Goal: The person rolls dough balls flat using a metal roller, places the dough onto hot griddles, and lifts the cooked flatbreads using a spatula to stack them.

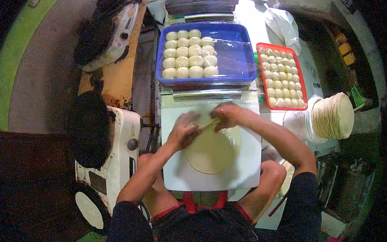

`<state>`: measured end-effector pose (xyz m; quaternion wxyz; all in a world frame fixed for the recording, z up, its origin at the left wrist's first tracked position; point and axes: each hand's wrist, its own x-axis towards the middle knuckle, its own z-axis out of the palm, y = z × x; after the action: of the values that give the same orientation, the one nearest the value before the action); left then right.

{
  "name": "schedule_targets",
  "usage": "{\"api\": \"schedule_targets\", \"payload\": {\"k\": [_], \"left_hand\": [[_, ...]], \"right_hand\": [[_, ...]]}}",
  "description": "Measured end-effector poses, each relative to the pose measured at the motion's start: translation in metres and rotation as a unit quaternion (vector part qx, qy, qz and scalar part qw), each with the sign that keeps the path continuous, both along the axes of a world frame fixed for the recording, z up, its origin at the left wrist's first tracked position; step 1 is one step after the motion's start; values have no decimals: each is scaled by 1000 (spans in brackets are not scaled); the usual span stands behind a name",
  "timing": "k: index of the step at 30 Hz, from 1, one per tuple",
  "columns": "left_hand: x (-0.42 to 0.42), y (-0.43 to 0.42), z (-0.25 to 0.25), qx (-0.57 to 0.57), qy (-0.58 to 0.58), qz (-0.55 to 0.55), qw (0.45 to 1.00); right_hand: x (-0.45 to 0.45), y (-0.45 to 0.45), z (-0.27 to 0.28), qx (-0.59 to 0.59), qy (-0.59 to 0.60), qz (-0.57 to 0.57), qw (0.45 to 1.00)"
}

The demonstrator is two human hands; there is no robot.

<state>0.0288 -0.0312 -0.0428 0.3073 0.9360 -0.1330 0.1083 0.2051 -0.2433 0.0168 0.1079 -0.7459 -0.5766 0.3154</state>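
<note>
A wide, flat round of dough (213, 152) lies on the white board (170, 171) in front of me. My left hand (185, 130) is at the upper left edge of the round, its fingers apart and blurred. At the top edge my right hand (227, 115) is closed on the dough's edge, which is lifted and folded between the two hands. Motion blur hides the exact finger contact.
Beyond the board stands a blue tray (236, 58) of dough balls, with a red tray (306, 97) of smaller balls to its right. A stack of flat rounds (333, 116) sits at the right. White stoves (124, 161) stand on the left.
</note>
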Motion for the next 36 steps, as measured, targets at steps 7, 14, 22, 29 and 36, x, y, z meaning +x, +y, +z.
{"api": "schedule_targets", "payload": {"k": [7,14,22,29,36], "left_hand": [[-23,-29,21,-304,210,152,917],[-82,-19,25,-544,614,56,568],[-173,14,190,-490,610,159,602],[-218,223,263,-516,303,226,769],[-231,357,336,-195,62,355,912]], "right_hand": [[4,-30,-38,-61,540,-84,836],[-90,-58,31,-56,594,-155,787],[-126,41,124,-63,496,0,866],[-137,248,279,9,405,9,914],[-116,403,288,188,169,84,964]]}}
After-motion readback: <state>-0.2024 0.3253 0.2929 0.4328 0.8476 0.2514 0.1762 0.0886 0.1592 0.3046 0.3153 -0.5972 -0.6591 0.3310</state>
